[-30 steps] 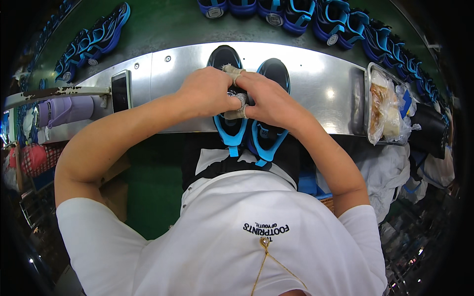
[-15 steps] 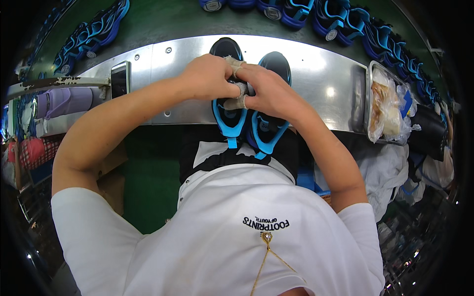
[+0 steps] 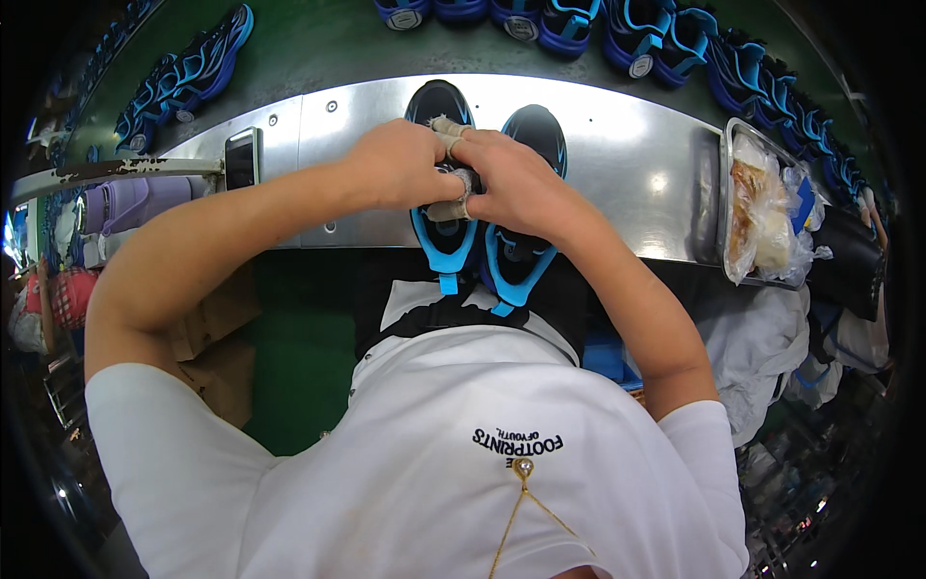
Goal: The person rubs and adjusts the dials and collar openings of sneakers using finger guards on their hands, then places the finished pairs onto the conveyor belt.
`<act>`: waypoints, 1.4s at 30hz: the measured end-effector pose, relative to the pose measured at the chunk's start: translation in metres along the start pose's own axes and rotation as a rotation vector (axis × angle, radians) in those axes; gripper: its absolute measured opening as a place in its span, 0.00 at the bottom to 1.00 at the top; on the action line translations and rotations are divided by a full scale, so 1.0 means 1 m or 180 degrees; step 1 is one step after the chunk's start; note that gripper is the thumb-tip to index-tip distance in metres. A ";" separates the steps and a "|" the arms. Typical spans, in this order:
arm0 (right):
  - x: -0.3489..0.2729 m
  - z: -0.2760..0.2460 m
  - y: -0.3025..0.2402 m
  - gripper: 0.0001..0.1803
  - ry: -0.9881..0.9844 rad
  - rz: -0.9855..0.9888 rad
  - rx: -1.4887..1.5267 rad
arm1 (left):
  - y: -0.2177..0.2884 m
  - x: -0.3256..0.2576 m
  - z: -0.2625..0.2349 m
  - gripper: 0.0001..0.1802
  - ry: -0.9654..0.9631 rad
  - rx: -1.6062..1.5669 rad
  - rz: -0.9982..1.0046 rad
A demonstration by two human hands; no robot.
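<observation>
Two black sneakers with bright blue collars and heel tabs lie side by side, toes pointing away from me, on a metal ledge. Over the middle of the left sneaker (image 3: 447, 253), my left hand (image 3: 407, 166) and my right hand (image 3: 516, 181) meet with fingertips close together. Pale wraps cover some of the fingers. Both hands are closed in a pinch at the lacing area, and what sits between the fingertips is hidden. Partly under my right hand is the right sneaker (image 3: 536, 130), its toe and heel showing.
The shiny metal ledge (image 3: 617, 174) carries a phone (image 3: 242, 159) at left and a metal tray (image 3: 725, 193) of plastic-bagged items at right. Beyond it, a green surface (image 3: 318, 43) holds several similar sneakers (image 3: 564, 24). A worn metal bar (image 3: 116, 171) juts in at left, near a lilac case (image 3: 145, 203).
Both hands stay at the left sneaker's middle, with only a small shift of the fingers. The whole view has shifted slightly; the sneakers remain in place on the ledge.
</observation>
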State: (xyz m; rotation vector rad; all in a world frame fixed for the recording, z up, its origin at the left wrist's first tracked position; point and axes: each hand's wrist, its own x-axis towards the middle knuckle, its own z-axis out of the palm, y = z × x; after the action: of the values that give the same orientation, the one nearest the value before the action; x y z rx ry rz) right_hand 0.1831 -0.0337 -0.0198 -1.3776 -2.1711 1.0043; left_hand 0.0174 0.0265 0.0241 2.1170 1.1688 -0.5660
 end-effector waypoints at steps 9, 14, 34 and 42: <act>0.000 0.001 0.009 0.29 0.0068 -0.0301 0.0245 | -0.021 -0.017 0.014 0.14 0.0514 -0.0555 0.0640; 0.006 -0.027 0.013 0.31 -0.0614 0.0732 0.2252 | -0.027 -0.034 0.046 0.20 0.1762 -0.1581 0.0933; 0.024 -0.005 0.015 0.32 -0.0526 0.0040 0.0222 | -0.050 -0.009 0.059 0.18 0.0737 -0.3016 0.1476; -0.052 -0.053 0.048 0.23 0.0872 0.0988 0.1467 | 0.004 -0.079 0.076 0.16 0.1455 -0.2687 0.1218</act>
State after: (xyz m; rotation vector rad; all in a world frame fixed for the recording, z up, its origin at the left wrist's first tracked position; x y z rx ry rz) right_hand 0.2706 -0.0474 -0.0167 -1.5344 -1.4418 1.2441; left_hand -0.0241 -0.0749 0.0223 1.6569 0.9409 0.5390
